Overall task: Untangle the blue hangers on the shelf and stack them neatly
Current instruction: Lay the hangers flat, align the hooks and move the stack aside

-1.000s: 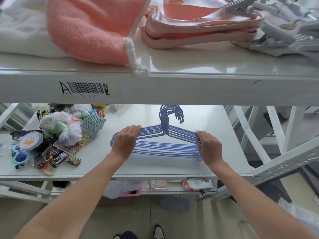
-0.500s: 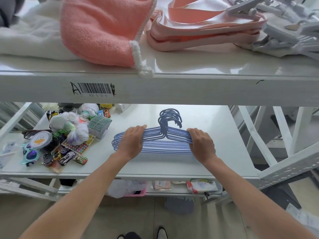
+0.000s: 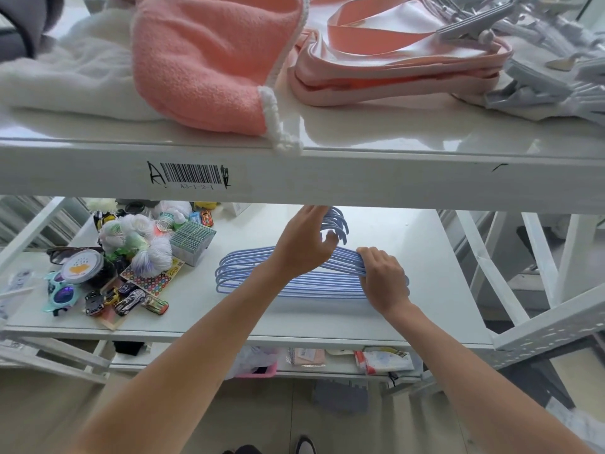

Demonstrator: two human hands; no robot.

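Note:
A stack of several blue wire hangers (image 3: 248,270) lies flat on the white middle shelf (image 3: 432,257), shoulders lined up and hooks (image 3: 340,224) pointing away from me. My left hand (image 3: 301,250) reaches over the stack's middle to the hooks, its thumb and fingers closing round the necks; the fingertips are partly hidden under the upper shelf's edge. My right hand (image 3: 386,283) grips the right shoulder end of the stack, fingers curled over the wires.
Toy cars (image 3: 127,301), sunglasses (image 3: 60,294), a round tin (image 3: 82,267), pompoms (image 3: 154,257) and a small box (image 3: 193,240) crowd the shelf's left. The upper shelf's barcoded edge (image 3: 190,175) hangs low overhead, carrying a pink towel (image 3: 209,60) and pink hangers (image 3: 393,83). White frame struts (image 3: 491,280) stand at right.
My left hand has left the stack's left shoulder and moved right and away to the hooks. My right hand keeps its grip. The view has shifted slightly.

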